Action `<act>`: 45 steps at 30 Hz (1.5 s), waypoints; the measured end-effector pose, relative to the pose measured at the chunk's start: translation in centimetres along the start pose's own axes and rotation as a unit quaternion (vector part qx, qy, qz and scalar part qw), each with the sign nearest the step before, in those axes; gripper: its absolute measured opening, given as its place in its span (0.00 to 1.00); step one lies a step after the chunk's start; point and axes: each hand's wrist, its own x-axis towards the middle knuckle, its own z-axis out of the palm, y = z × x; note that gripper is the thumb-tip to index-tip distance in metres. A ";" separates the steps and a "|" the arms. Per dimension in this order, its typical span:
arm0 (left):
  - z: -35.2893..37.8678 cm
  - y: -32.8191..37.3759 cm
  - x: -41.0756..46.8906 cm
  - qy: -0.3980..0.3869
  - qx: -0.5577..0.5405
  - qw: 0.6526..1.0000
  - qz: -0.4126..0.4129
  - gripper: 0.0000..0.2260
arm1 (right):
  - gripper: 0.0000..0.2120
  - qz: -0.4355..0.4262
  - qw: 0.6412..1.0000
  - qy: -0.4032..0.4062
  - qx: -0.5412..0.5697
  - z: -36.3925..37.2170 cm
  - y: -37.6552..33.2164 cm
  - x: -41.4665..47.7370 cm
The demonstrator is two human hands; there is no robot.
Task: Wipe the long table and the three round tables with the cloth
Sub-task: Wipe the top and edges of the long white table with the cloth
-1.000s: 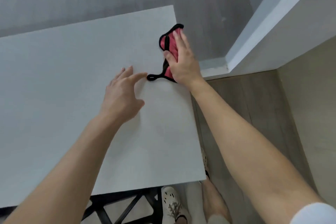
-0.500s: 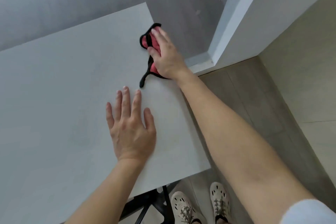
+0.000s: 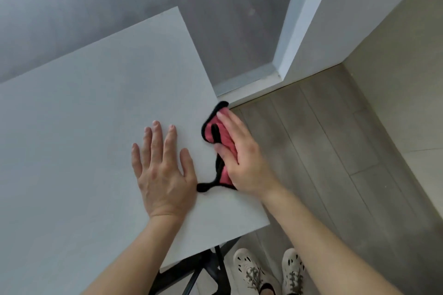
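The right hand [image 3: 242, 158] pressed the red cloth [image 3: 221, 134] with straight fingers [image 3: 230, 122] at the right edge of the desk [image 3: 96, 115], to wipe there, while the left hand [image 3: 163, 170] lay flat, fingers spread, probably for support.

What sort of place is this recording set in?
Likely an indoor room, home or office unclear: a pale long table on black legs, a wood-plank floor, and a white wall corner.

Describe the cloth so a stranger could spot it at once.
Find the long pale table and follow its right edge toward the near corner. There the cloth lies under the right hand, beside the left hand. It is the only coloured thing: pink with a black border.
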 end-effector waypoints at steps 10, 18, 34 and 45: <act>0.3 -0.4 0.0 0.019 0.000 1.000 -0.007 0.24 | 0.31 -0.017 1.000 0.020 0.001 1.4 0.1 8.6; 0.3 -0.1 0.4 0.014 0.001 1.000 -0.005 0.25 | 0.29 0.009 0.999 0.001 0.036 -0.4 0.2 -3.1; 0.7 -0.6 0.3 0.030 0.001 1.000 0.000 0.24 | 0.30 0.011 1.000 -0.006 0.014 -0.8 0.8 -10.6; 0.7 -0.6 0.7 0.034 -0.003 0.999 -0.009 0.24 | 0.30 0.017 0.999 0.034 -0.015 1.6 -0.5 14.0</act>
